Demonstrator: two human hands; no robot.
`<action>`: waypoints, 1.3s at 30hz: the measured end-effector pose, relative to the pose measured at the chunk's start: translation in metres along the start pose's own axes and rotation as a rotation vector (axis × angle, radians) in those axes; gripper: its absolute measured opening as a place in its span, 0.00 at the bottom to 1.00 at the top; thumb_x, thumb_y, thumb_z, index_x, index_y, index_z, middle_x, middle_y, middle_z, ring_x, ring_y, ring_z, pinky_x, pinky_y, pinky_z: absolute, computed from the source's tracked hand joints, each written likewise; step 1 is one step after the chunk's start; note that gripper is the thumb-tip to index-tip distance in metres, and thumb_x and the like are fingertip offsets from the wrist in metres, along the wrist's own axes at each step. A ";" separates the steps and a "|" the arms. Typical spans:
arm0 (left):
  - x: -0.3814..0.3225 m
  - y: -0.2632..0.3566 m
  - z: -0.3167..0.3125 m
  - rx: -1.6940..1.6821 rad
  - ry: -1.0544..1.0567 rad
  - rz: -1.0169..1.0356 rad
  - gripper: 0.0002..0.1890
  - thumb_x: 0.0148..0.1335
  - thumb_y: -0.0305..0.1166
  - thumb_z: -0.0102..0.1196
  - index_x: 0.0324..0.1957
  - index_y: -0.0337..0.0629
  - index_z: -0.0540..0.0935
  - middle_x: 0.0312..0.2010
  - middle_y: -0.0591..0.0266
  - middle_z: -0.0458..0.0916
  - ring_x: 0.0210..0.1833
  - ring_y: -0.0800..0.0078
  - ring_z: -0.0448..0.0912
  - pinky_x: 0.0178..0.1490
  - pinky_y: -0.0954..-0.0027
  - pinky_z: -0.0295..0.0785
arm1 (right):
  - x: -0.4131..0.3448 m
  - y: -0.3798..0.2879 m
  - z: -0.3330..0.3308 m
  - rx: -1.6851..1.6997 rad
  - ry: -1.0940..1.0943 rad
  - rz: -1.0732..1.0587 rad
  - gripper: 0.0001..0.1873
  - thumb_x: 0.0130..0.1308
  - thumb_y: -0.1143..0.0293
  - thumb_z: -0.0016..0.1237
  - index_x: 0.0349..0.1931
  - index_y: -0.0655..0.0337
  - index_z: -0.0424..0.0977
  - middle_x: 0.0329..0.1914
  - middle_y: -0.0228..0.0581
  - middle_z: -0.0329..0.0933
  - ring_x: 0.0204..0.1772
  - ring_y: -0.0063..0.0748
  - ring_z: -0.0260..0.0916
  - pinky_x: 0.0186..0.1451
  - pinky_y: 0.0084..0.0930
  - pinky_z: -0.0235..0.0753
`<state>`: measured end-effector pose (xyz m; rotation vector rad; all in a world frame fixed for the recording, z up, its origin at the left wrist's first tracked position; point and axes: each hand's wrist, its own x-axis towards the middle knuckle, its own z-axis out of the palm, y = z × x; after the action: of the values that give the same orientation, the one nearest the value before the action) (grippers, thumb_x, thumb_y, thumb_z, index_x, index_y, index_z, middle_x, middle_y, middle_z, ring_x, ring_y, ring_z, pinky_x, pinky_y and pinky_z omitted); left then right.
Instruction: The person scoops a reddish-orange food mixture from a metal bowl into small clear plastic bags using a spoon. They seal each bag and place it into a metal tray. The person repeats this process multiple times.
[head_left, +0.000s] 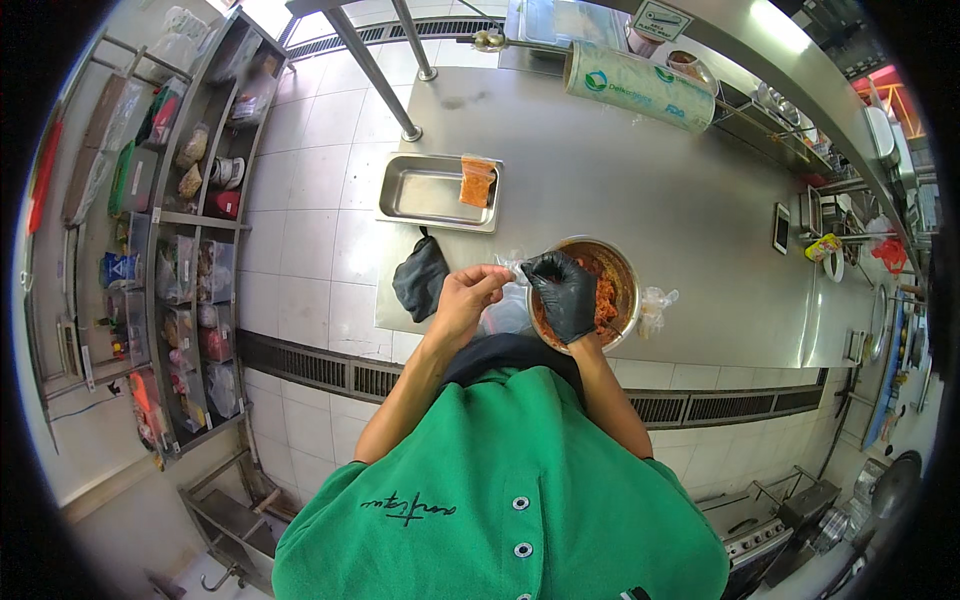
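My left hand (469, 296), bare, pinches the edge of a clear plastic bag (509, 259) between thumb and fingers. On the bag's other side is my right hand (562, 292), in a black glove, its fingertips closed on the plastic. The glove is above the left part of a round steel bowl (636, 292) and hides some of it. A reddish-orange shredded food mix (606, 292) lies in the bowl. More clear plastic (508, 311) lies below my hands, beside the bowl.
A steel pan (420, 191) holds a filled bag of orange food (477, 181). Near it lies a dark cloth (421, 277). A crumpled clear bag (656, 309) sits right of the bowl. A phone (781, 229) and a plastic film roll (637, 86) are farther off.
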<state>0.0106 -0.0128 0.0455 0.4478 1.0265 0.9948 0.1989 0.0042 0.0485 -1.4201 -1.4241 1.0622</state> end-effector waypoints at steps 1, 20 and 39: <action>-0.002 0.003 0.006 -0.057 0.002 -0.032 0.05 0.71 0.27 0.62 0.44 0.36 0.87 0.38 0.67 0.87 0.33 0.83 0.74 0.42 0.78 0.71 | -0.001 -0.001 0.000 0.010 0.010 -0.008 0.06 0.66 0.71 0.63 0.39 0.64 0.84 0.33 0.42 0.86 0.38 0.33 0.84 0.46 0.31 0.80; 0.004 -0.022 -0.014 0.143 0.138 0.128 0.04 0.71 0.27 0.61 0.44 0.38 0.84 0.37 0.67 0.85 0.31 0.84 0.76 0.40 0.78 0.74 | -0.041 0.052 -0.078 -0.746 0.059 -0.054 0.12 0.64 0.65 0.63 0.45 0.59 0.86 0.45 0.45 0.86 0.49 0.50 0.82 0.57 0.42 0.80; 0.037 -0.071 -0.002 -0.005 0.002 -0.038 0.03 0.75 0.31 0.59 0.46 0.48 0.80 0.44 0.70 0.83 0.44 0.79 0.79 0.58 0.63 0.76 | -0.086 0.123 -0.117 -1.174 -0.432 -0.368 0.09 0.63 0.73 0.49 0.40 0.64 0.81 0.40 0.50 0.77 0.48 0.51 0.75 0.50 0.45 0.79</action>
<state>0.0479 -0.0176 -0.0251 0.4219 1.0302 0.9637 0.3472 -0.0810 -0.0355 -1.5801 -2.7465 0.2179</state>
